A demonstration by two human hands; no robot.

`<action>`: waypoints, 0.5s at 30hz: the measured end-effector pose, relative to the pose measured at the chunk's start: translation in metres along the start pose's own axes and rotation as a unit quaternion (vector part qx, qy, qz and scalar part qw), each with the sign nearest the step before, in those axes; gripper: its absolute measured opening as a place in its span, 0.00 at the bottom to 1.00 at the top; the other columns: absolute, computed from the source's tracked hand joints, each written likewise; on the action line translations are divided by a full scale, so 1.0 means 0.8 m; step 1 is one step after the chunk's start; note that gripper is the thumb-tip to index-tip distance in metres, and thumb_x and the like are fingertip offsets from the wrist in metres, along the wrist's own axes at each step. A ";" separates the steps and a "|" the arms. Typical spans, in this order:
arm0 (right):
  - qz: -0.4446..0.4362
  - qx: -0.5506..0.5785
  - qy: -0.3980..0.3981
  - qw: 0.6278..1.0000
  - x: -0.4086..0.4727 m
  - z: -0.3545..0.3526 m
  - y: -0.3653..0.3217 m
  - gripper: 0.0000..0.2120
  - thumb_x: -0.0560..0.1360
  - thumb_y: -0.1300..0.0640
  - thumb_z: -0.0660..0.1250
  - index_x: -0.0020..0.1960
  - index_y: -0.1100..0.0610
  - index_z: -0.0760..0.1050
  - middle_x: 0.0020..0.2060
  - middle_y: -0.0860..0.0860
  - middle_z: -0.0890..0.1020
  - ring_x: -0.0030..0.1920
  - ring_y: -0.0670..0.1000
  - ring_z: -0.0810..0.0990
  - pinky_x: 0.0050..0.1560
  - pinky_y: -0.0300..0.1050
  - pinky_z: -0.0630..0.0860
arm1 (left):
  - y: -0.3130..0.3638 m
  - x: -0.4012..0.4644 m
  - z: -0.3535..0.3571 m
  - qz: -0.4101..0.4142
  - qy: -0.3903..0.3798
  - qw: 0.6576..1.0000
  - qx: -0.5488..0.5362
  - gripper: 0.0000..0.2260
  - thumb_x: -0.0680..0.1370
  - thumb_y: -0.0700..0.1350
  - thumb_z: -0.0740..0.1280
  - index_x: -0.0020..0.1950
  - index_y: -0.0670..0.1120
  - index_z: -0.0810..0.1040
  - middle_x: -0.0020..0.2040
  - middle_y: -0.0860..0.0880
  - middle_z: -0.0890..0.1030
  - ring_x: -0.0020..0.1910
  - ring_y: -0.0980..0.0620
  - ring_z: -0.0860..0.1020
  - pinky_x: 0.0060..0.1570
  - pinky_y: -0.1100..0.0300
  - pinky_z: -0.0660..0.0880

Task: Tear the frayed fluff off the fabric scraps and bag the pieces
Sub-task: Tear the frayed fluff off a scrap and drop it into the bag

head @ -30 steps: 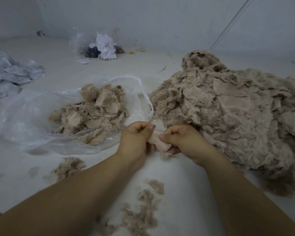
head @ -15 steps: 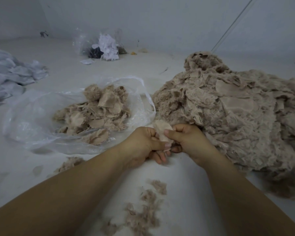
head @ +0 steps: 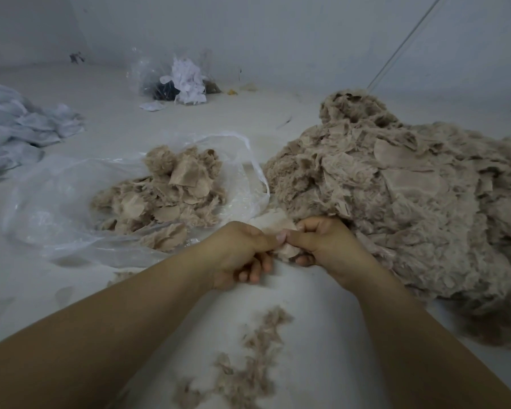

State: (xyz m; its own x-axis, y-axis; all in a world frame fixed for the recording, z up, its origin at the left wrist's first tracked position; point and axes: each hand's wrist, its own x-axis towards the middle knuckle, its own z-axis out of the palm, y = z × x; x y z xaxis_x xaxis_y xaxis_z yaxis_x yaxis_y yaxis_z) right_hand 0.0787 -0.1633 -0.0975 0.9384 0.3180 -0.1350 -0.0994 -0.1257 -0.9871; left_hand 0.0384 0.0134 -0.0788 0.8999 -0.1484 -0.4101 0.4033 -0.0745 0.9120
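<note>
Both forearms reach in from the near edge and meet in the middle, thumbs almost tip to tip. The left hand (head: pixel 239 252) pinches one side of a small pale beige fabric scrap (head: pixel 285 250), its lower fingers curled under; the right hand (head: pixel 326 243) pinches the other side, knuckles up. The scrap sits bunched between them, just above the white bench (head: pixel 322 335).

Taking the scrap as the landmark: right of it, and touching the right hand's back, spreads the big heap of beige fluffy fabric scraps (head: pixel 410 208). Left of it and a little farther off lies the clear plastic bag (head: pixel 56 208), mouth open toward the hands, with a mound of bagged beige pieces (head: pixel 171 196) inside. Nearer the camera than the scrap, a trail of loose torn beige fluff (head: pixel 254 364) lies on the bench. Far left is a crumpled pile of white cloth (head: pixel 18 128); far beyond, by the wall, a second clear bag of white and dark scraps (head: pixel 183 81). No readable writing anywhere.
</note>
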 end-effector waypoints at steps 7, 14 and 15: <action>0.011 0.031 0.012 0.999 0.000 0.003 -0.005 0.17 0.81 0.55 0.63 0.37 0.62 0.78 0.21 0.46 0.67 0.24 0.41 0.69 0.27 0.38 0.74 | 0.018 0.013 -0.013 0.087 0.129 0.971 -0.180 0.07 0.81 0.37 0.62 0.43 0.42 0.75 0.25 0.47 0.75 0.17 0.54 0.70 0.16 0.67 0.61; 0.025 0.037 0.018 0.999 -0.002 0.004 -0.010 0.21 0.82 0.53 0.61 0.34 0.58 0.79 0.21 0.47 0.68 0.23 0.43 0.69 0.27 0.39 0.75 | 0.027 0.034 0.007 0.121 0.166 0.970 -0.132 0.02 0.80 0.33 0.64 0.52 0.37 0.75 0.35 0.41 0.77 0.21 0.50 0.75 0.20 0.62 0.70; 0.030 0.041 0.022 0.998 -0.002 0.004 -0.010 0.21 0.82 0.52 0.61 0.34 0.58 0.79 0.21 0.47 0.68 0.23 0.42 0.69 0.26 0.39 0.75 | 0.025 0.039 0.017 0.122 0.160 0.976 -0.082 0.04 0.79 0.34 0.65 0.54 0.37 0.74 0.36 0.40 0.78 0.21 0.49 0.76 0.19 0.63 0.70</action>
State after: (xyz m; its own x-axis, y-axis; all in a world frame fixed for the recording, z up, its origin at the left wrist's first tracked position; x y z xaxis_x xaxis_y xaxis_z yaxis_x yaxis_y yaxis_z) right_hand 0.0771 -0.1596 -0.0900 0.9432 0.2710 -0.1924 -0.1815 -0.0650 -0.9812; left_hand 0.0721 -0.0059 -0.0734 0.9677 0.1761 -0.1804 0.1670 0.0880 0.9820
